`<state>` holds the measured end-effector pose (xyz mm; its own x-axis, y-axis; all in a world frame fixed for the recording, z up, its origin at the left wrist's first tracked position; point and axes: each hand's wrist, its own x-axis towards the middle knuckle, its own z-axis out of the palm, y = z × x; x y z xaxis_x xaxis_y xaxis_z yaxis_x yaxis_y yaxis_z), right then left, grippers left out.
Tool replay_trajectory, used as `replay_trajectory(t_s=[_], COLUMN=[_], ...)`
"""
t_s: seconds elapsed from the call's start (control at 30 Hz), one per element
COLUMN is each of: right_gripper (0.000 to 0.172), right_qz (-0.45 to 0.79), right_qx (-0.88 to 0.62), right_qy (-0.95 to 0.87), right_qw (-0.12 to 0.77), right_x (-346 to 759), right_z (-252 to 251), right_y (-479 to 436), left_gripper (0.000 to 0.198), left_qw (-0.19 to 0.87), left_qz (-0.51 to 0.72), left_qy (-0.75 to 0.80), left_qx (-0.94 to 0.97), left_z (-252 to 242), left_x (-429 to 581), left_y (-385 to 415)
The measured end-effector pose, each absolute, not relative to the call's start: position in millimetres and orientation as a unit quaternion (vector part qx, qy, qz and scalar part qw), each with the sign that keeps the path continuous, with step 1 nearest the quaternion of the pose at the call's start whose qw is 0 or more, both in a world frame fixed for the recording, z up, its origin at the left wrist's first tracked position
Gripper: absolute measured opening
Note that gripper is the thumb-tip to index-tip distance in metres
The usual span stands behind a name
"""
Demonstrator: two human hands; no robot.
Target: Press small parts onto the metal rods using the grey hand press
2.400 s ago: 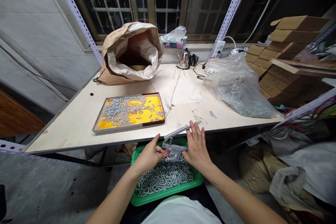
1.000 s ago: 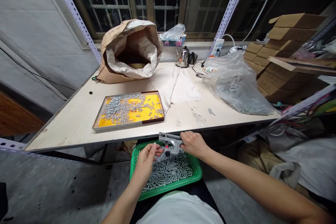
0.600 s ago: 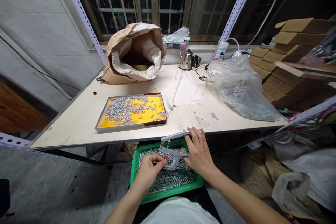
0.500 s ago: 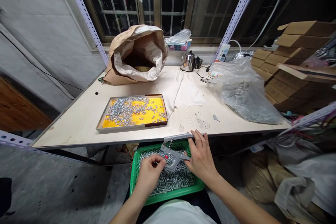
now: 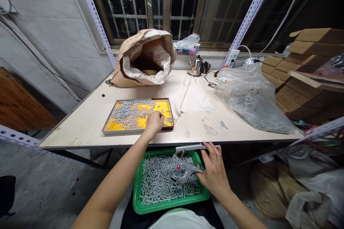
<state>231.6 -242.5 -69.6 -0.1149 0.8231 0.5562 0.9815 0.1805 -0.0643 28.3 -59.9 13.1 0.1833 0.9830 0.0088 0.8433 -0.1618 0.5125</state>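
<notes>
My left hand (image 5: 154, 122) reaches over the near right part of a shallow tray (image 5: 110, 131) with a yellow floor, which holds several small silver metal pieces. Its fingers curl down onto those pieces; what they pinch is hidden. My right hand (image 5: 215, 171) grips the handles of a grey hand press tool (image 5: 185, 167), whose handles stand spread apart. The tool hangs over a green plastic basket (image 5: 172, 205) on my lap, filled with several silver pieces.
A pale wooden table (image 5: 83, 121) carries a brown paper sack (image 5: 146, 57), a white cloth (image 5: 188, 94), a clear plastic bag of metal parts (image 5: 251, 98) and a steel kettle (image 5: 196, 66). Cardboard boxes (image 5: 301, 57) stack at the right. Window bars stand behind.
My left hand left the press tool at the basket and moved up and forward onto the yellow tray. My right hand still holds the tool, now a little lower.
</notes>
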Motion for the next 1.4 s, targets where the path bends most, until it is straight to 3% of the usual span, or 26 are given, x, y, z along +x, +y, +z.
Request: replay_trajectory(t_s=[0.1,0.2,0.47,0.53,0.67,0.8,1.4], right_gripper=[0.047,0.046,0.048,0.052,0.062,0.069,0.063], right_qz=[-0.162,-0.163,-0.158,-0.154,-0.133,-0.119,-0.114], right_qx=[-0.623,-0.626,-0.638,-0.638,-0.627,-0.615,-0.637], right_qy=[-0.724,-0.722,-0.711,-0.71,-0.721,-0.734,-0.726], right_qw=[0.248,0.244,0.25,0.255,0.262,0.262,0.232], right_x=[230,234,242,243,243,238,223], right_z=[-66,-66,-64,-61,-55,-53,-57], right_y=[-242,-242,-230,-225,-217,-214,-222], left_gripper=[0.01,0.02,0.019,0.019,0.017,0.023,0.009], left_qw=[0.21,0.225,0.261,0.334,0.608,0.697,0.723], left_qz=[0.13,0.103,0.178,0.206,0.278,0.266,0.17], left_qy=[0.64,0.645,0.605,0.569,0.479,0.476,0.45], left_qx=[0.728,0.723,0.731,0.722,0.569,0.465,0.496], left_z=[8,-2,10,6,-16,-31,-31], left_x=[50,60,41,30,16,21,29], left_y=[-13,4,-47,-79,-139,-166,-171])
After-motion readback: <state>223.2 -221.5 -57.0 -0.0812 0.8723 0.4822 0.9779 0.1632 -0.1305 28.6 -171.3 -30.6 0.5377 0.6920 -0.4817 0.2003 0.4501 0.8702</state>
